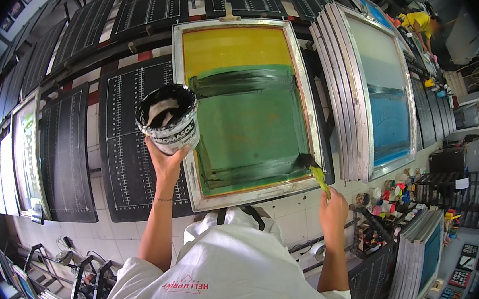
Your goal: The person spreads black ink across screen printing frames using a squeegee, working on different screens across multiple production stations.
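In front of me lies a screen-printing frame [246, 118] with metal edges, its mesh green and, at the far end, yellow. My left hand [164, 162] grips a white ink tub [178, 135] from below, over the frame's left edge. The tub's inside is smeared with black ink and its mouth is tilted toward the frame. My right hand [334, 209] is closed round the yellow-green handle of an ink spatula [320, 177]. The spatula's blackened blade is at the mesh's near right corner. A wide streak of black ink [240, 81] crosses the far part, and a thinner smear lies along the near edge.
Several upright frames with blue mesh [385, 114] stand close on the right. Black ruled boards [131, 139] line the left and far side. Ink pots [392, 194] crowd a surface at right, above more stacked frames [414, 264]. A person in yellow [418, 22] bends at the far right.
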Tool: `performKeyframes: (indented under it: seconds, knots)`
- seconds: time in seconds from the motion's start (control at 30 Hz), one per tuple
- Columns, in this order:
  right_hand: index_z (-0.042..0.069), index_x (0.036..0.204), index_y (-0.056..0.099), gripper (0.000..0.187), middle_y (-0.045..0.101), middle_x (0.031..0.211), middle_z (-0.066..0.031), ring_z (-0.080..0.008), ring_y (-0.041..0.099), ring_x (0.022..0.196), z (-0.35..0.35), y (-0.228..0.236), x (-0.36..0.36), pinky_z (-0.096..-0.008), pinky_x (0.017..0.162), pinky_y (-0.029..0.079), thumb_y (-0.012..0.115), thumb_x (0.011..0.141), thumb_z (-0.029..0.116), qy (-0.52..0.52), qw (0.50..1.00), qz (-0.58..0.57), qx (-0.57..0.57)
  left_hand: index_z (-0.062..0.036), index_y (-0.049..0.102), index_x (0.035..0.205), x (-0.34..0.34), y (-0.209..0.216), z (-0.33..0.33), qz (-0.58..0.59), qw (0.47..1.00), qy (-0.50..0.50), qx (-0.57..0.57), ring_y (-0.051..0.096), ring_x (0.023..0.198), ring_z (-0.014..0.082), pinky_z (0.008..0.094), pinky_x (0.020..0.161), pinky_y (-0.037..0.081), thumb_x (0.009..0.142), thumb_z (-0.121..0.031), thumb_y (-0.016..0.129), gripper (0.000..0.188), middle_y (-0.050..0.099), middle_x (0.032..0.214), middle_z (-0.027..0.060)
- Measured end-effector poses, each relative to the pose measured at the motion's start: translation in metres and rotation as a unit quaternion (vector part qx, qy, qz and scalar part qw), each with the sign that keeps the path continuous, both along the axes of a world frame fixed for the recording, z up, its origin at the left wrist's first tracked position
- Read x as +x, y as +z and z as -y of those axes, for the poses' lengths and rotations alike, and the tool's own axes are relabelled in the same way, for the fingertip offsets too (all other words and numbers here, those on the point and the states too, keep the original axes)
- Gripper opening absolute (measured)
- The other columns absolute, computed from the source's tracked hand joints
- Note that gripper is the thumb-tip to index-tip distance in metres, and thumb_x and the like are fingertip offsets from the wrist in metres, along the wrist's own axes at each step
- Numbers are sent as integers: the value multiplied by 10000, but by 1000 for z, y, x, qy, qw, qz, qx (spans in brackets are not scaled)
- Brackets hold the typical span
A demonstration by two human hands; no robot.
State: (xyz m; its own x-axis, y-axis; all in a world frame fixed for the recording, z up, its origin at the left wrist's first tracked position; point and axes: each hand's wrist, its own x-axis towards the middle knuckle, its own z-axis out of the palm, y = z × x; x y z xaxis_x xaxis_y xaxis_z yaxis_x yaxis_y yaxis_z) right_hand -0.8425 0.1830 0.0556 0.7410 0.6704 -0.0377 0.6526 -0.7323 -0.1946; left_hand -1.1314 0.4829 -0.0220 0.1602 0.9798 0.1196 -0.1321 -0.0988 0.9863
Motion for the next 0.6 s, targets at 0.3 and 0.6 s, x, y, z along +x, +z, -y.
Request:
performKeyframes:
  seconds: [0.3,0.6]
  knots:
    - [-11,766,672,271,671,763,-270,-431,681,763,-179,-17,81,-501,688,540,594,893,215,76,995,58,10,-21,236,1470,-4,9,27,-20,1000,15,-1,448,1283,245,390,1096,383,678,-300,907,1074,422,1390,140]
    - [-25,790,689,332,685,818,-282,-443,682,788,-286,-5,138,-524,732,539,566,907,261,89,984,124,96,-41,233,1478,-32,-2,44,-81,995,53,26,469,1260,232,375,1066,412,725,-255,892,1023,433,1380,125]
